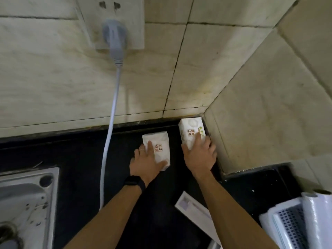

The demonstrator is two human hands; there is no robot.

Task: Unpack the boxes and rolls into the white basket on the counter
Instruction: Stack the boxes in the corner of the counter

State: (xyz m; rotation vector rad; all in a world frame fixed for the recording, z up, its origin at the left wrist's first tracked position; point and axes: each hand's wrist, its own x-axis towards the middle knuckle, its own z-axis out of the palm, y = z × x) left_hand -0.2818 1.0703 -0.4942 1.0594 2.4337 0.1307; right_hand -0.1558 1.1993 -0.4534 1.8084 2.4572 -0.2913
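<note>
the worktop [75, 168] is black and glossy, and it runs back to walls of cream, marble-look tiles [53, 83] with dark grout lines. on the right a tiled corner [260, 114] juts forward, which leaves a narrow nook. a grey plug [114, 36] sits in a white wall socket [133, 24], and its pale cable [111, 123] hangs down onto the worktop, left of the hands. a stainless steel sink [23, 194] fills the lower left. a flat white box [194, 205] with lilac print lies near the front edge, partly under the right forearm.

the white basket [291, 229], with a perforated wall, stands at the lower right, well apart from both hands. a white roll [318, 212] stands against it.

two white packs with red printed characters lie at the back of the worktop. the left white pack [159, 146] looks soft and wrapped. the left hand [147, 162], with a black wristband [134, 183] on its wrist, lies on the pack's near left corner with its fingers spread and nearly straight. the right white pack [190, 132] also has some green print and sits in the nook, touching the jutting tiles. the right hand [199, 155] grips its near end, thumb on the left side and fingers curled over the right.
</note>
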